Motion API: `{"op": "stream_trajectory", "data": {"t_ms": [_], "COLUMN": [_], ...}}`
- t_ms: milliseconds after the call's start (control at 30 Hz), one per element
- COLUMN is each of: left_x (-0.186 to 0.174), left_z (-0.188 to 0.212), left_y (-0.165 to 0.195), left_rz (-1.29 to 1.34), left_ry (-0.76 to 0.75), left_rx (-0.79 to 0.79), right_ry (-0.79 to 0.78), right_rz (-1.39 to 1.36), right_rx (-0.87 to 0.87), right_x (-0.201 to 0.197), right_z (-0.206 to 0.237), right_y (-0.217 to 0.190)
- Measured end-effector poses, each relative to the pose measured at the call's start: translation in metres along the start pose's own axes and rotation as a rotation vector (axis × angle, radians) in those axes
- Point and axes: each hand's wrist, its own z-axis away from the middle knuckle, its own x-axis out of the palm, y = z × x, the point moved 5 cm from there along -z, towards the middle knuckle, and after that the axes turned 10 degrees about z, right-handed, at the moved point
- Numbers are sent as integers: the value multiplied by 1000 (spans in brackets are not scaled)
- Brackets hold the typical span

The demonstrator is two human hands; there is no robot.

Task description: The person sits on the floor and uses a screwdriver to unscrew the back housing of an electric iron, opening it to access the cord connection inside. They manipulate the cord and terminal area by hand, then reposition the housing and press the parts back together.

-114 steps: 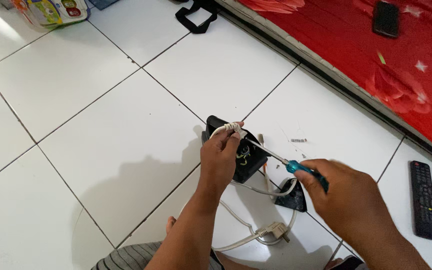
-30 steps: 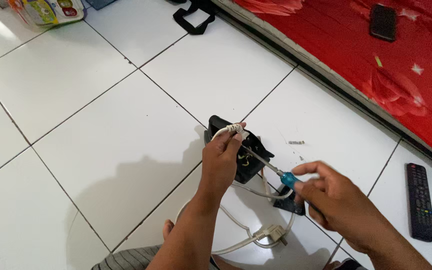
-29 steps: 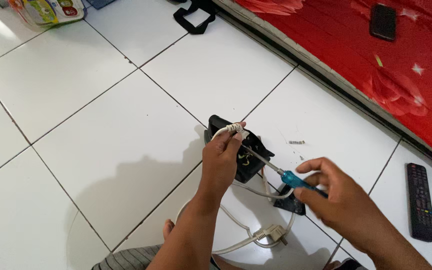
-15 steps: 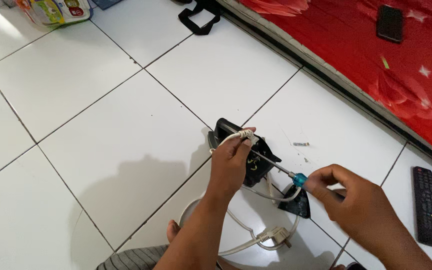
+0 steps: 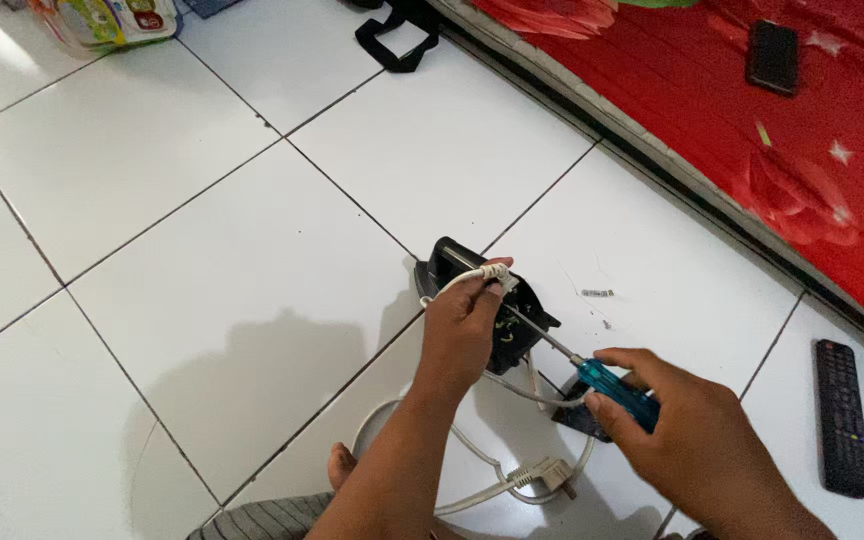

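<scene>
A small black plastic housing, opened up, lies on the white tiled floor. My left hand presses on it and pinches the end of a white cable against its top edge. My right hand grips a screwdriver with a clear blue handle; its metal shaft slants up-left into the housing beside my left fingers. The white cable loops back toward me and ends in a plug on the floor. A small black part lies under the screwdriver handle.
A black remote control lies on the tile at right. A red patterned mattress with a dark phone on it fills the upper right. A black strap and a colourful package sit at the top.
My right hand has shifted its grip on the screwdriver handle slightly; the shaft stays in the housing. My left hand keeps holding the cable end. The view has drifted a little.
</scene>
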Motion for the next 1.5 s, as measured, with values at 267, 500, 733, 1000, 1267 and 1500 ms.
{"op": "stream_trajectory", "data": {"t_ms": [267, 500, 733, 1000, 1267, 1500], "left_x": [3, -1, -1, 3, 5, 7], "left_z": [-1, -4, -2, 2, 2, 2], "left_y": [5, 8, 12, 21, 13, 15], "left_rz": [-9, 39, -66, -118, -136, -179], "left_ry": [-13, -2, -10, -96, -155, -167], "left_rx": [59, 15, 0, 68, -39, 4], "right_ry": [-122, 130, 553, 536, 578, 602], "right_rz": [-30, -374, -918, -1027, -743, -590], "right_rx": [145, -28, -286, -330, -501, -647], "right_x": [-1, -29, -53, -58, -76, -78], "right_z": [1, -9, -20, -51, -53, -49], "right_y": [-2, 44, 72, 29, 7, -4]}}
